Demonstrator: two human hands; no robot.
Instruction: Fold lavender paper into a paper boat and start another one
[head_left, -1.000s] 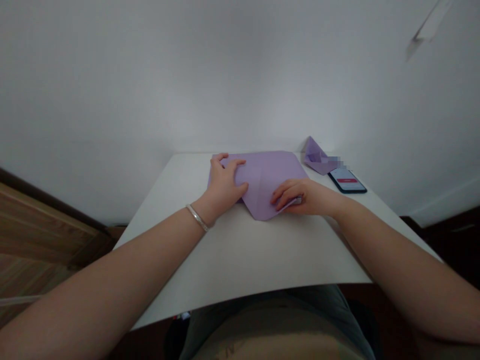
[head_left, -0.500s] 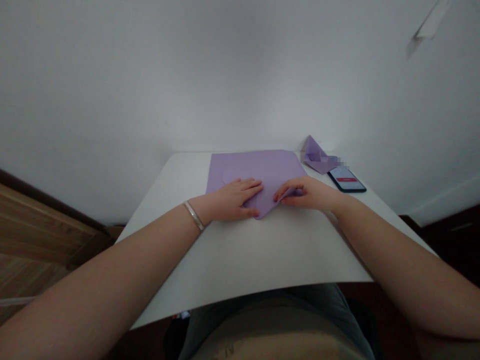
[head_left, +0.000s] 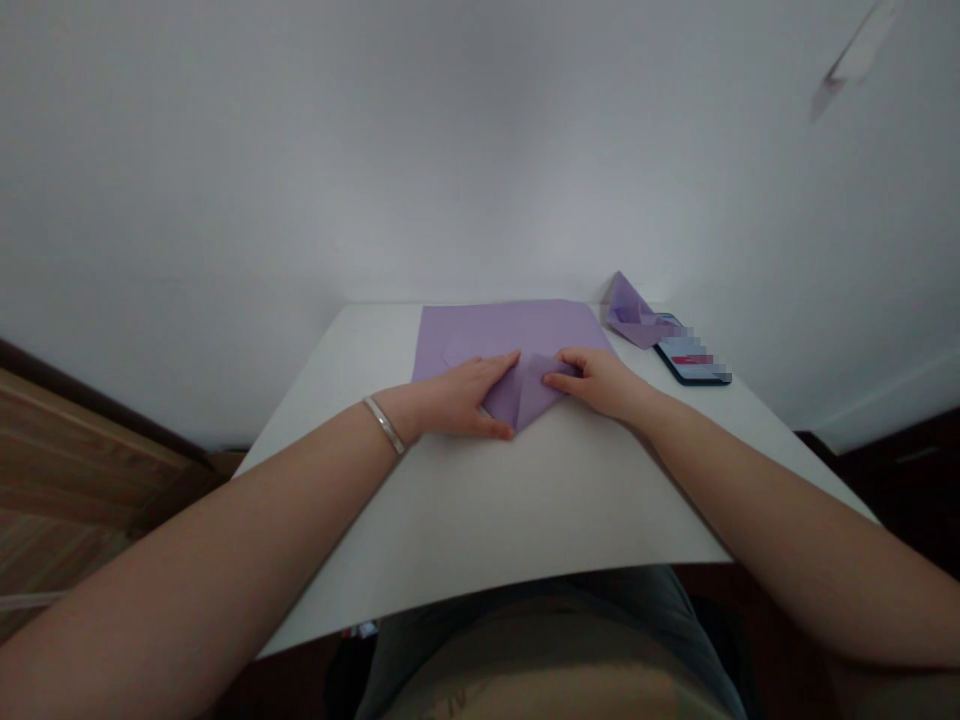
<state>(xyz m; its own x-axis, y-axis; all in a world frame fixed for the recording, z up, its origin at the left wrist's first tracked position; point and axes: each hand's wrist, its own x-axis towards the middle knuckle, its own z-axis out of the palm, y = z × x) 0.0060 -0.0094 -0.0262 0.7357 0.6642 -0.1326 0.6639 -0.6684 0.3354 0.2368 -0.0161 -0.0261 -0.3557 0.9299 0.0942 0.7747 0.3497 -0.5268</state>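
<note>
A purple sheet of paper (head_left: 510,330) lies on the white table (head_left: 487,500), its near end folded to a point. My left hand (head_left: 461,400), with a silver bracelet on the wrist, lies flat on the paper's left folded edge, fingers stretched out. On the right side of the point, my right hand (head_left: 592,380) presses the fold with its fingertips pinched on the flap.
A folded purple paper shape (head_left: 630,315) sits at the table's far right. Beside it lies a phone (head_left: 694,360) with a lit screen. A white wall rises behind the table. To the left is a wooden floor (head_left: 67,480).
My left hand slid from the far left corner of the paper down to the near fold. The right hand moved left and inward along the flap, and the point became narrower.
</note>
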